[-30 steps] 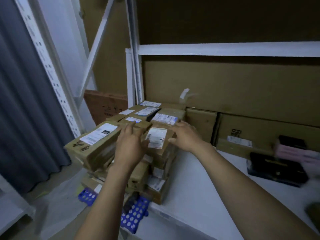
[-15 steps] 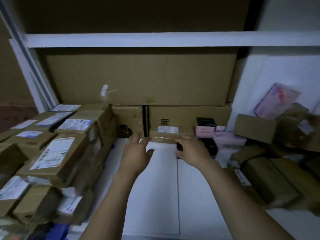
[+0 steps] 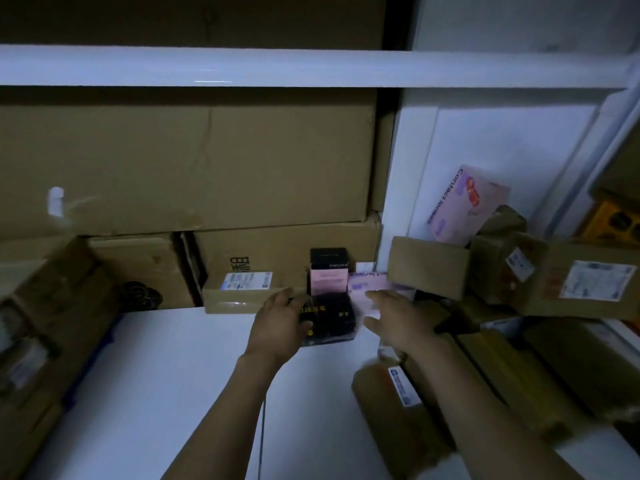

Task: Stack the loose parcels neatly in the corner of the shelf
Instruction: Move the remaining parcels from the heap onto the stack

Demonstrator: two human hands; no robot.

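Your left hand (image 3: 280, 327) reaches forward over the white shelf (image 3: 166, 382) with its fingers spread, and its fingertips lie against the left side of a flat black box (image 3: 332, 318) that sits on the shelf — whether they grip it or merely touch it cannot be told in this dim light. Your right hand (image 3: 398, 323) is open too, fingers apart, and hovers just right of the same black box, over a pale pink packet (image 3: 369, 284) that lies flat beside it. Behind the black box stands a small pink box (image 3: 329, 280) with a smaller black box (image 3: 328, 258) on top of it. To the left of these a low cardboard parcel (image 3: 239, 292) with a white label rests against the large cartons (image 3: 187, 161) at the back of the shelf. The loose parcels (image 3: 502, 358) lie in a jumble on the right (brown cardboard, several with white labels), with a pink contact-lens box (image 3: 464, 206) propped aslant against the white wall above them. A stack of labelled parcels (image 3: 41, 323) fills the left end of the shelf, blurred at the edge of the view.
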